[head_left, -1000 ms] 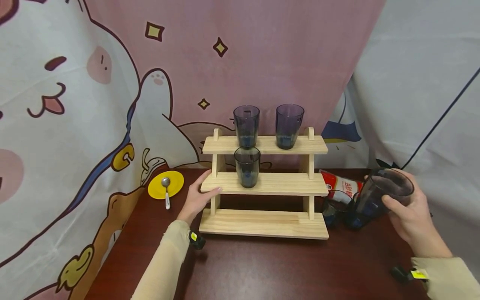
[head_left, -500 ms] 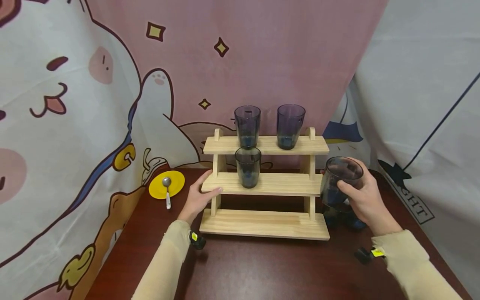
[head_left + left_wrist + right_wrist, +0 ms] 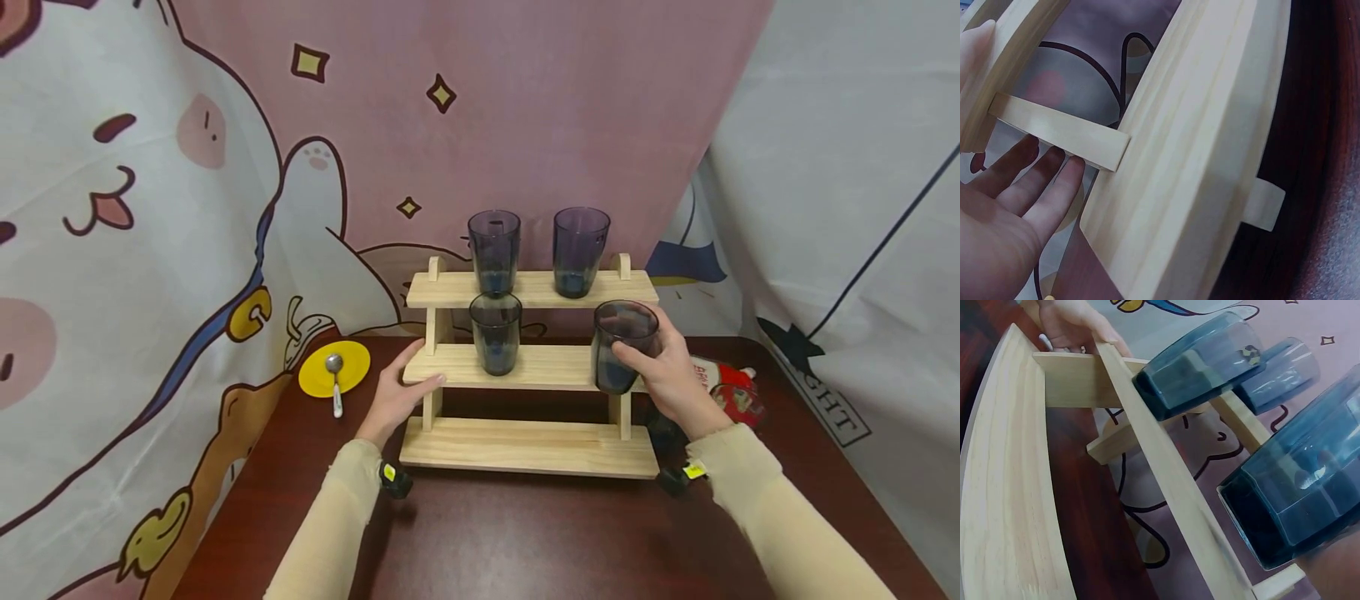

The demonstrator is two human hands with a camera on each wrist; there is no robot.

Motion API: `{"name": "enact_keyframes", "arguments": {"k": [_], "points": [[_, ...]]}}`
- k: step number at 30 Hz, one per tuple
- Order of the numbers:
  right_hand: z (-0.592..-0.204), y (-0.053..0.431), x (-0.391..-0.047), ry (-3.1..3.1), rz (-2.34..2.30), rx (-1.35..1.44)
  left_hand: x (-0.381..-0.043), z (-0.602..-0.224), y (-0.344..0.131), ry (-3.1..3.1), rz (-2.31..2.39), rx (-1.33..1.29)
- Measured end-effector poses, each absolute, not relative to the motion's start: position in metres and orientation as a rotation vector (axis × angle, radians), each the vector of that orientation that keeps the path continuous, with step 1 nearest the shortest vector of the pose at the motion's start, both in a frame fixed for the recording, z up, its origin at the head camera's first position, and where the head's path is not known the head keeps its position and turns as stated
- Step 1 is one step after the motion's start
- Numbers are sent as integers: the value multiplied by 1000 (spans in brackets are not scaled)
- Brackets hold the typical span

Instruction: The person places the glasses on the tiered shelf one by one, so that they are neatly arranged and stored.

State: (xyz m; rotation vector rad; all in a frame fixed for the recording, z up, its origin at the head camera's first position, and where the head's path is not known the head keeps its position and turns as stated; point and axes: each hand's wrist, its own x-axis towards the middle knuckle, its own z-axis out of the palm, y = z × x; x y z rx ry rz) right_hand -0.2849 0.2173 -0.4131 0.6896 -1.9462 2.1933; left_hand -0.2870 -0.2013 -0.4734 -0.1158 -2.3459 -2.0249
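A three-tier wooden display shelf (image 3: 528,450) stands on the table. My left hand (image 3: 395,395) holds the left end of its middle tier, thumb on the board. In the left wrist view the other fingers (image 3: 1054,194) lie against the side upright. My right hand (image 3: 671,375) grips a dark tinted glass tumbler (image 3: 615,367), upright at the right end of that tier. The right wrist view shows this tumbler's base (image 3: 1272,531) close to the board. A second tumbler (image 3: 497,337) stands left on the same tier. Two more tumblers, left (image 3: 494,254) and right (image 3: 580,254), stand on top.
Left of the shelf, a yellow plate (image 3: 311,379) bears a spoon (image 3: 335,387). A red and white packet (image 3: 723,379) lies behind my right hand, and dark glass (image 3: 662,429) shows under that wrist. A patterned curtain (image 3: 570,108) hangs behind.
My right hand has carried the tumbler leftward from the right side of the table to the shelf's middle tier, and it now stands more upright. My left hand has stayed on the shelf.
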Motion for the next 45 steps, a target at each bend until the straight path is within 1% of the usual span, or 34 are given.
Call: {"name": "enact_keyframes", "arguments": {"k": [22,36,45], "points": [[-421,183,-309,-1951,2233,585,-288,-471,-200,-2345,-2000,-144],[-421,176,-317,-2074,2127,540,-289,-472,-202,-2340,-2026,-119],[-417,184,-311,-2100,2127,588,-288,-473,-201,-2359,-2014,-92]]}}
